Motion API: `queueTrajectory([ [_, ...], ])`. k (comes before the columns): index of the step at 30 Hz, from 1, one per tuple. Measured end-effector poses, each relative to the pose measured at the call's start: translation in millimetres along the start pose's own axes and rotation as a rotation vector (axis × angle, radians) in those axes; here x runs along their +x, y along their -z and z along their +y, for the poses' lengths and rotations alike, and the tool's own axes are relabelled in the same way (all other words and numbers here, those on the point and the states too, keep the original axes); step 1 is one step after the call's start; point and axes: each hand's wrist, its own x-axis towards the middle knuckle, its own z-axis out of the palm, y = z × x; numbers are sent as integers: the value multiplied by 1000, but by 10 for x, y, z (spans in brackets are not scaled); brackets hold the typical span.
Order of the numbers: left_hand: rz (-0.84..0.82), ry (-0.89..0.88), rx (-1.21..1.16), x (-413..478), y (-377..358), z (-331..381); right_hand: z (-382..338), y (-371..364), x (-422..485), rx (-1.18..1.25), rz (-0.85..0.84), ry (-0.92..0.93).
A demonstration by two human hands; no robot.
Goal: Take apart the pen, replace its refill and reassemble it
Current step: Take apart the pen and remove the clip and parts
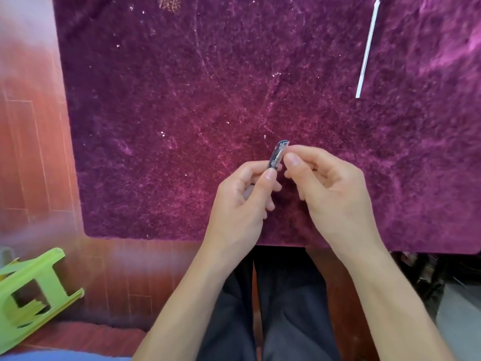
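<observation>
My left hand grips the pen, a clear, dark barrel that sticks up and away from my fist; most of its length is hidden inside my fingers. My right hand pinches the pen's upper end between thumb and forefinger, just right of the barrel. Both hands hover over the near middle of the purple plush cloth. A thin white refill lies on the cloth at the far right, running diagonally, well away from both hands.
The cloth-covered table ends just in front of my lap. A green plastic stool lies tipped on the reddish wooden floor at the lower left. My dark trousers show below the table edge.
</observation>
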Motion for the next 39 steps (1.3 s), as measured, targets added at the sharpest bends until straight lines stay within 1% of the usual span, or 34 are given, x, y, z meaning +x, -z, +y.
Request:
queueTrajectory([
  [5,-39,-9,-30,94,13,1,36,-27,159,92,-22,-12],
  [11,-95,21,-40,204,17,31,136,-16,230,166,-93,-5],
  [13,-120,3,-19,239,19,62,150,-16,240,178,-102,-5],
  [17,-169,-29,-54,266,-16,139,156,-33,257,242,-88,-29],
  [21,-99,-71,-43,248,-52,131,144,-90,239,342,-52,-66],
  [24,-49,-106,5,233,-50,114,148,-142,216,365,-16,-73],
  [32,-55,-130,-17,202,-21,88,130,-211,157,405,14,-139],
  [37,-18,-118,-39,185,-69,86,87,-175,186,352,-18,-133],
  [39,-28,-101,-82,201,-87,105,61,-156,219,337,-26,-108],
])
